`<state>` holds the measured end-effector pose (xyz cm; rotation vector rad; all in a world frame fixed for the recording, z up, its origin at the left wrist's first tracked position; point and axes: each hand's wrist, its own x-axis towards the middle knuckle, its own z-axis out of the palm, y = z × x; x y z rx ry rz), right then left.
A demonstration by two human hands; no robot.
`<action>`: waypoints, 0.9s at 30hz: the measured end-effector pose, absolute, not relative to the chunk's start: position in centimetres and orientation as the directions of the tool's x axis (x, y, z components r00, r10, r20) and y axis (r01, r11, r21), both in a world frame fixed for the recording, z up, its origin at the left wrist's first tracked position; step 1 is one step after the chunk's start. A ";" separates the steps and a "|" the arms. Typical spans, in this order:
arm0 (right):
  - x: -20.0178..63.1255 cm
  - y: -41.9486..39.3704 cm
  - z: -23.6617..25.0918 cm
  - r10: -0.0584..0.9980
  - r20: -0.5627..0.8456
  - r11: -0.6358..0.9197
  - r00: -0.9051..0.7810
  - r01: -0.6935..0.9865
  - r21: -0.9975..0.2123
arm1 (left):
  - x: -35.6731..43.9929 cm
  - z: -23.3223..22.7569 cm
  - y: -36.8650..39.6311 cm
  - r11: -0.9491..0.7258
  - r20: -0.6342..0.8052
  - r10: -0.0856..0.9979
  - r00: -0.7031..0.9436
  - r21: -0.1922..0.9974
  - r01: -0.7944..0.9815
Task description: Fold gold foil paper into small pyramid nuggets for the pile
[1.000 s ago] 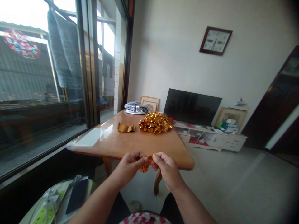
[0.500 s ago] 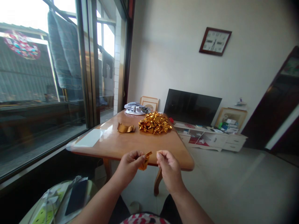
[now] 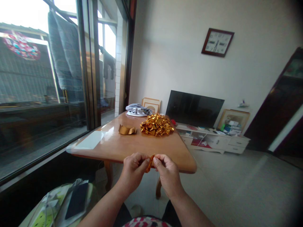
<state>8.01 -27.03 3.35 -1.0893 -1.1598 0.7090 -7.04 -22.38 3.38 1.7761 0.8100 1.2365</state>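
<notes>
Between my two hands, just in front of the table's near edge, is a small piece of gold foil paper [image 3: 150, 164], narrow and folded-looking. My left hand [image 3: 135, 168] pinches it between thumb and fingers from the left. The thumb and fingertips of my right hand [image 3: 167, 168] are closed on its upper right edge. On the table [image 3: 132, 148] beyond lies a heap of shiny gold folded foil pieces [image 3: 157, 125]. Left of that heap sits a curled stack of flat gold foil sheets [image 3: 127, 129].
A white sheet [image 3: 90, 140] lies at the table's left side, and a grey-white cloth bundle [image 3: 138, 110] at its far end. Low on the left, a phone [image 3: 77, 200] rests on a seat with cables. A TV [image 3: 194, 108] stands on a white cabinet [image 3: 219, 142] beyond.
My right hand has moved left and now meets the foil piece, which was in my left hand alone. The foil has turned more upright. The heap and the stack look unchanged.
</notes>
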 end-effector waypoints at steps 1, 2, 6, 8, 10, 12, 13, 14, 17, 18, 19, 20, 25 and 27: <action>8.1 -26.9 3.2 0.895 0.343 0.341 0.285 0.056 -0.938 | -7.0 3.3 -22.4 -0.461 0.422 0.846 0.326 0.886 0.048; 8.1 -26.8 3.1 0.901 0.328 0.334 0.284 0.029 -0.942 | -7.0 3.3 -22.4 -0.451 0.414 0.846 0.336 0.892 0.035; 8.2 -26.5 2.7 0.915 0.300 0.318 0.270 -0.024 -0.948 | -6.9 3.3 -22.4 -0.389 0.378 0.851 0.364 0.920 -0.047; 8.3 -26.5 2.7 0.914 0.306 0.324 0.265 -0.026 -0.946 | -6.8 3.6 -22.5 -0.354 0.362 0.852 0.379 0.931 -0.093; 8.3 -26.5 2.9 0.913 0.315 0.330 0.258 -0.017 -0.944 | -6.8 3.8 -22.6 -0.319 0.346 0.852 0.393 0.938 -0.135; 8.4 -26.5 3.1 0.915 0.325 0.336 0.240 -0.005 -0.942 | -6.7 3.9 -22.6 -0.284 0.329 0.855 0.400 0.944 -0.170; 8.5 -26.5 3.2 0.917 0.329 0.338 0.224 0.001 -0.941 | -6.7 3.9 -22.7 -0.266 0.320 0.856 0.406 0.946 -0.185; 8.5 -26.6 3.3 0.919 0.335 0.341 0.207 0.008 -0.940 | -6.7 3.9 -22.7 -0.249 0.311 0.856 0.414 0.948 -0.198; 8.8 -26.7 3.6 0.916 0.364 0.358 0.168 0.063 -0.932 | -6.7 3.8 -22.7 -0.194 0.279 0.852 0.444 0.954 -0.227; 8.8 -26.8 3.7 0.912 0.378 0.367 0.162 0.093 -0.926 | -6.8 3.7 -22.7 -0.175 0.266 0.852 0.451 0.957 -0.233; 8.9 -26.9 3.7 0.906 0.393 0.376 0.158 0.126 -0.918 | -6.8 3.7 -22.7 -0.155 0.252 0.852 0.459 0.958 -0.239; 9.0 -27.0 3.8 0.901 0.407 0.384 0.154 0.159 -0.910 | -6.8 3.7 -22.8 -0.133 0.238 0.851 0.469 0.960 -0.246; 9.3 -27.2 3.6 0.878 0.445 0.404 0.176 0.224 -0.887 | -6.7 3.6 -23.0 -0.011 0.163 0.822 0.546 0.963 -0.271; 9.4 -27.1 3.3 0.869 0.450 0.412 0.205 0.205 -0.888 | -6.6 3.4 -23.1 0.023 0.142 0.814 0.563 0.961 -0.276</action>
